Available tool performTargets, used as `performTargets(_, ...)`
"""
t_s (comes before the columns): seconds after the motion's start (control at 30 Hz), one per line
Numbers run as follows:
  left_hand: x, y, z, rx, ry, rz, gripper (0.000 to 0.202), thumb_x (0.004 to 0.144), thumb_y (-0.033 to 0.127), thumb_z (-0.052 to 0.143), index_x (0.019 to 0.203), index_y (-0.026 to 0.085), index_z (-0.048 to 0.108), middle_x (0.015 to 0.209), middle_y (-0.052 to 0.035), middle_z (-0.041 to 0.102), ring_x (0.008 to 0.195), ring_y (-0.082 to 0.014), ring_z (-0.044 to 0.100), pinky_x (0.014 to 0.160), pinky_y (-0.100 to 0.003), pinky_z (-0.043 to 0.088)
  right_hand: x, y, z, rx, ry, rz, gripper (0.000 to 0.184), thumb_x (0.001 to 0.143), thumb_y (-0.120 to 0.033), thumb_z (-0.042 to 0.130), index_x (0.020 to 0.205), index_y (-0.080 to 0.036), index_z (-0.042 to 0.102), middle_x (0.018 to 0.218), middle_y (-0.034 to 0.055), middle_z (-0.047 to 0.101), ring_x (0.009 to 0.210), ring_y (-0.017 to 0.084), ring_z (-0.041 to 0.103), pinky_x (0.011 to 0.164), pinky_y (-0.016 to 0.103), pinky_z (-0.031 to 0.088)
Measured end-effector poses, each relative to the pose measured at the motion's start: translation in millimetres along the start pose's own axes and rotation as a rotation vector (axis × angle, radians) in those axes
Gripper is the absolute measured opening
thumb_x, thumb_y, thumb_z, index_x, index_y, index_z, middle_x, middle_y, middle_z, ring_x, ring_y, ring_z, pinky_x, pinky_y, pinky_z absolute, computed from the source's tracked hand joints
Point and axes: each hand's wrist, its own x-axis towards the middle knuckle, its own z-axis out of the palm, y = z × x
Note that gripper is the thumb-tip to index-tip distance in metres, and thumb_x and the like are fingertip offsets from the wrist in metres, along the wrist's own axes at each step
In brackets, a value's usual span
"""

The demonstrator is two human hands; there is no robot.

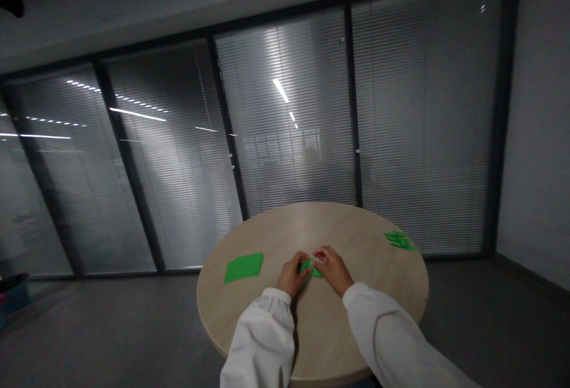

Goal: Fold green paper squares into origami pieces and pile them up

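Note:
A small folded piece of green paper (310, 267) lies at the middle of a round light wooden table (271, 239). My left hand (293, 275) pinches its left side with the fingers closed. My right hand (333, 268) presses and pinches its right side, fingers curled together. Both arms wear white sleeves with elastic cuffs. A flat stack of green paper sheets (243, 267) rests on the table to the left of my hands. Several folded green paper pieces (400, 239) sit in a small heap near the table's far right edge.
Behind the table runs a glass wall with dark frames and closed blinds (294, 138). Grey floor surrounds the table. A dark bin-like object (12, 293) stands at the far left. A white wall (538, 138) is on the right.

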Motion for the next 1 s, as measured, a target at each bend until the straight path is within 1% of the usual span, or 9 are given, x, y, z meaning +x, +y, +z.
performTargets(0.1,-0.1,1.4,-0.5,-0.047,0.006,-0.026,0.022,0.069,0.018,0.063,0.089,0.022,0.056,0.082,0.0,0.072,0.079,-0.0159,0.066,0.073,-0.024,0.047,-0.1,0.2,-0.7,-0.01,-0.017,-0.052,0.011,0.078,-0.026,0.06,0.086,-0.022,0.065,0.088,0.0028,0.061,0.086,0.018,0.058,0.078,0.031,0.046)
performTargets(0.2,-0.2,2.0,-0.8,-0.089,0.006,-0.051,0.021,0.069,0.021,0.065,0.087,0.022,0.056,0.079,-0.0001,0.074,0.077,-0.0166,0.068,0.072,-0.024,0.048,-0.3,-0.8,-1.5,-0.011,-0.029,-0.065,0.009,0.079,-0.025,0.059,0.083,-0.022,0.066,0.084,0.0018,0.062,0.086,0.018,0.057,0.078,0.031,0.045)
performTargets(0.3,0.6,0.7,-0.5,-0.1,0.034,-0.054,0.017,0.068,0.024,0.067,0.082,0.022,0.057,0.075,-0.0003,0.074,0.072,-0.017,0.069,0.07,-0.024,0.049,-0.1,-2.7,-2.4,-0.005,-0.042,-0.075,0.008,0.08,-0.026,0.058,0.08,-0.022,0.066,0.082,0.0016,0.063,0.085,0.018,0.058,0.077,0.03,0.045)
performTargets(0.47,1.9,-1.0,0.0,-0.096,0.044,-0.068,0.016,0.067,0.026,0.068,0.079,0.021,0.058,0.071,-0.0007,0.074,0.069,-0.0172,0.068,0.066,-0.024,0.048,0.3,-4.3,-2.0,0.032,-0.05,-0.064,0.008,0.08,-0.025,0.059,0.078,-0.021,0.065,0.081,0.0012,0.063,0.084,0.017,0.058,0.075,0.028,0.045)
performTargets(0.6,1.5,0.6,0.0,-0.093,0.02,-0.085,0.016,0.069,0.03,0.067,0.079,0.021,0.059,0.07,-0.0011,0.073,0.068,-0.0173,0.068,0.065,-0.023,0.047,0.4,-3.3,-1.0,0.039,-0.067,-0.043,0.009,0.08,-0.027,0.059,0.08,-0.021,0.065,0.082,0.001,0.063,0.084,0.017,0.059,0.074,0.028,0.044)
performTargets(0.7,0.7,3.1,-0.2,-0.089,-0.007,-0.093,0.016,0.068,0.028,0.067,0.081,0.02,0.06,0.07,-0.0008,0.073,0.067,-0.0167,0.067,0.064,-0.023,0.047,0.3,-3.3,-1.3,0.056,-0.076,-0.039,0.011,0.08,-0.03,0.059,0.079,-0.021,0.066,0.082,0.0013,0.063,0.082,0.017,0.059,0.073,0.028,0.044)
performTargets(0.87,-0.7,7.0,-1.5,-0.068,-0.038,-0.083,0.024,0.064,0.019,0.068,0.086,0.019,0.061,0.065,0.003,0.071,0.06,-0.0136,0.062,0.06,-0.021,0.043,-0.1,-5.5,-3.1,0.111,-0.055,-0.029,0.016,0.081,-0.033,0.057,0.077,-0.02,0.066,0.08,0.0022,0.063,0.079,0.017,0.06,0.071,0.027,0.045)
performTargets(1.0,-1.3,6.1,-0.9,-0.15,-0.049,-0.1,0.028,0.062,0.017,0.068,0.089,0.018,0.06,0.059,0.0044,0.068,0.055,-0.0126,0.06,0.057,-0.021,0.043,0.7,-1.4,-2.8,0.164,-0.054,0.04,0.021,0.08,-0.038,0.057,0.077,-0.02,0.067,0.08,0.0023,0.065,0.075,0.017,0.06,0.071,0.027,0.046)
